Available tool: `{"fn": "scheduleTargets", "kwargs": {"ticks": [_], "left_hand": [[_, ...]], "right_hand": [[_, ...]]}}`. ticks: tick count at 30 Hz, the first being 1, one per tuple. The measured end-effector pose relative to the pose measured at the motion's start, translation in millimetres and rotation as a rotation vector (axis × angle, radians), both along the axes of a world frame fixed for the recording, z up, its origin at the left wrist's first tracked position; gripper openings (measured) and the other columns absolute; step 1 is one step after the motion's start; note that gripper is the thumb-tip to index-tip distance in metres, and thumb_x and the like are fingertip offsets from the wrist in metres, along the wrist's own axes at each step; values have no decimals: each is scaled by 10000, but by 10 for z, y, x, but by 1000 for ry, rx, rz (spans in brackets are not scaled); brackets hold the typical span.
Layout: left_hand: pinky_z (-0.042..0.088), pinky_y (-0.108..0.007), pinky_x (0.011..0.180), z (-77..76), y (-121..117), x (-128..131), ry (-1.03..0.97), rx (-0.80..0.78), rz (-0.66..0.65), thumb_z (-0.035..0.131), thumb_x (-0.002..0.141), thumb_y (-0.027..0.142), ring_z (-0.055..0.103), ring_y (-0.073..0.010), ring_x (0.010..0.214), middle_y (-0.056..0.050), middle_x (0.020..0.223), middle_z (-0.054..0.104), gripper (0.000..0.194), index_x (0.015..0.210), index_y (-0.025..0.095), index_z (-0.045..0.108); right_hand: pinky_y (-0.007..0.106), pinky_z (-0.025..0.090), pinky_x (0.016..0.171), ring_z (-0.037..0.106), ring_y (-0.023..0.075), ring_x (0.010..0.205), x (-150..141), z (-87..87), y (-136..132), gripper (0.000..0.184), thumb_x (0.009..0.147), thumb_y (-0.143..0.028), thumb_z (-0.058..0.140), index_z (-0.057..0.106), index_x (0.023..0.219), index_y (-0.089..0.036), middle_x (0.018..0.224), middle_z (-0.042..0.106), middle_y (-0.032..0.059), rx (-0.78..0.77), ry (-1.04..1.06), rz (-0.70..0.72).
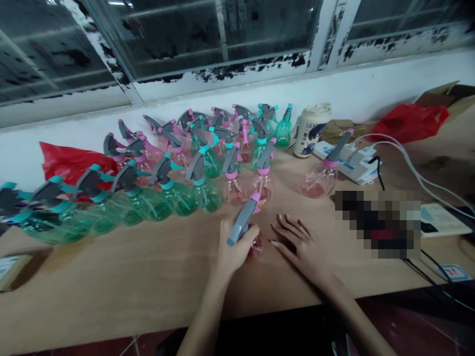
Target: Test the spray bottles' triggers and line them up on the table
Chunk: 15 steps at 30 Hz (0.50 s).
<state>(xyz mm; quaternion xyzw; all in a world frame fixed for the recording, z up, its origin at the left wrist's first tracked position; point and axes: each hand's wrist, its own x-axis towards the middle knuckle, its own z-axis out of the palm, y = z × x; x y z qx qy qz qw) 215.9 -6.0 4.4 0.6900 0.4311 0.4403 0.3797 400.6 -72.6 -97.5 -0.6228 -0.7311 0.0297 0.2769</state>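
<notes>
My left hand (235, 247) is wrapped round a pink spray bottle (257, 243) that stands on the table in front of me. Its grey trigger head (243, 220) with pink trim rises above my fingers, and my hand hides most of the body. Flat on the tabletop to the right lies my right hand (302, 249), fingers spread, holding nothing. Just beyond my hands are two pink spray bottles (233, 188) at the end of a front row of green spray bottles (180, 197). Another pink spray bottle (319, 179) stands apart on the right.
More pink and green spray bottles crowd toward the wall. A paper coffee cup (311, 131) stands near a white power strip (347, 160) with cables. Red plastic bags (74, 165) lie at left and far right. A blurred dark patch (378, 222) is at right; a small box (15, 272) sits left.
</notes>
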Motion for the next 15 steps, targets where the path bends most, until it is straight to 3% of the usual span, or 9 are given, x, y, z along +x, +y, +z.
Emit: {"fn": "scheduleTargets", "kwargs": {"ticks": [10,15], "left_hand": [[493,-251,543,72,-24,32,-4,-13,-14,536,683,80,572,-139,547,25,673,600,359,980,242,656],[499,-259,557,74,-28,8,-46,-41,-55,540,684,100,577,-140,551,29,695,617,309,930,247,655]], "right_hand": [[520,325,1081,429,242,1311,-7,0,7,402,908,-421,490,564,1258,-238,1389,511,56,7,0,-8],[526,328,1079,430,251,1310,-19,18,8,404,906,-410,497,561,1264,-236,1396,501,62,13,3,-12]]}}
